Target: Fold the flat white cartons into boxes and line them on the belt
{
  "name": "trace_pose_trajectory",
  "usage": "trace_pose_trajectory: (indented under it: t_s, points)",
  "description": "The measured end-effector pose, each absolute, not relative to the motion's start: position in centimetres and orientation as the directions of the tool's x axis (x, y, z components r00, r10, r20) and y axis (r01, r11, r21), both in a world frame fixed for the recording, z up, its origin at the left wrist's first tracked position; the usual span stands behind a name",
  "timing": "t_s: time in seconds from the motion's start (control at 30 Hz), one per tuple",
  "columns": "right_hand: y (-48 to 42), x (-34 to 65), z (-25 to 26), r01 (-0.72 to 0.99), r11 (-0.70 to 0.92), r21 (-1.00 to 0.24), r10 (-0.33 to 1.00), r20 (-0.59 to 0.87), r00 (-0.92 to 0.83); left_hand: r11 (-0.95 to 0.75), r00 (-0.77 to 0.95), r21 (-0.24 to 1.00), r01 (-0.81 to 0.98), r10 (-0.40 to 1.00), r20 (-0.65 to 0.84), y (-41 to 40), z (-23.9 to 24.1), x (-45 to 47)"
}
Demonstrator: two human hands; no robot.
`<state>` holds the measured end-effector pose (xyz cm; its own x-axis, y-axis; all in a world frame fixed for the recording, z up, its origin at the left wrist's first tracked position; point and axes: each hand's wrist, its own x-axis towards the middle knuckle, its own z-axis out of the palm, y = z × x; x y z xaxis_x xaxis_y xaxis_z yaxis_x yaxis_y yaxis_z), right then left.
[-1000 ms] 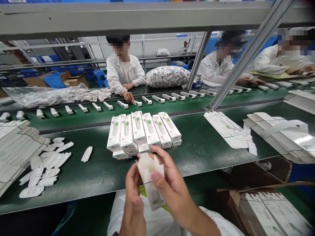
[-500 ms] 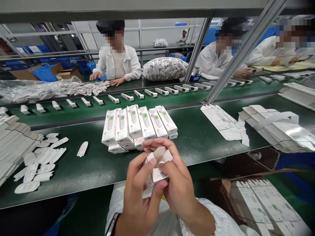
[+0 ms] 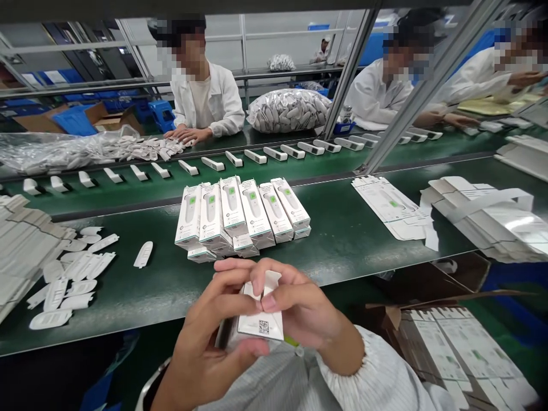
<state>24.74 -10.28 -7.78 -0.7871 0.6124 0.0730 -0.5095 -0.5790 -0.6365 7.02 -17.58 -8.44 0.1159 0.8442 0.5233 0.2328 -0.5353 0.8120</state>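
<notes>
Between my two hands is a small white carton (image 3: 261, 326), its end with a printed square code turned up toward me. My left hand (image 3: 214, 325) wraps round the carton's left side, thumb along the lower edge. On the right, my right hand (image 3: 302, 302) grips the same carton, its fingers and thumb pressing at the end flaps, one of which still stands up. Most of the carton's body is hidden by my hands. Just beyond them, a stack of printed thermometer boxes (image 3: 231, 214) lies on the green bench (image 3: 334, 228).
White plastic covers (image 3: 71, 279) lie scattered at left beside stacked flat cartons (image 3: 21, 245). More flattened cartons (image 3: 389, 205) are at right. White thermometers (image 3: 213, 164) line the belt. Co-workers sit across it, near a bag of parts (image 3: 289, 111). A slanted metal post (image 3: 411, 108) rises at right.
The carton and both hands have come lower and slightly left. Its open end, with the inside showing before, now has flaps folded in under my fingers.
</notes>
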Motion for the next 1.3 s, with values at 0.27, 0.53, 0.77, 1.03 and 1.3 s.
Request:
trace_pose_trajectory:
  t_s: [0.27, 0.53, 0.77, 1.03, 1.3]
  points:
    - [-10.9, 26.5, -7.6, -0.316, 0.031, -0.948, 0.694, 0.248, -0.676, -0.363, -0.238, 0.926, 0.107, 0.895, 0.378, -17.8, -9.1, 8.3]
    - [-11.1, 26.6, -9.6, -0.187, 0.115, -0.976, 0.787, 0.205, -0.582, -0.373, -0.223, 0.774, 0.511, 0.813, 0.539, -17.6, -10.0, 7.4]
    - [-10.4, 25.8, -10.1, -0.400, -0.238, -0.885, 0.882, -0.025, -0.470, -0.367, 0.013, 0.457, 0.810, 0.791, 0.612, -18.4, -9.8, 7.0]
    - [-9.1, 26.8, -9.3, -0.307, -0.445, -0.841, 0.716, -0.128, -0.686, -0.494, 0.103, 0.424, 0.759, 0.735, 0.670, -18.3, -9.6, 5.6]
    - [-9.6, 25.1, -8.7, -0.258, -0.330, -0.908, 0.778, -0.107, -0.619, -0.486, 0.126, 0.327, 0.811, 0.690, 0.713, -18.2, -10.0, 5.6]
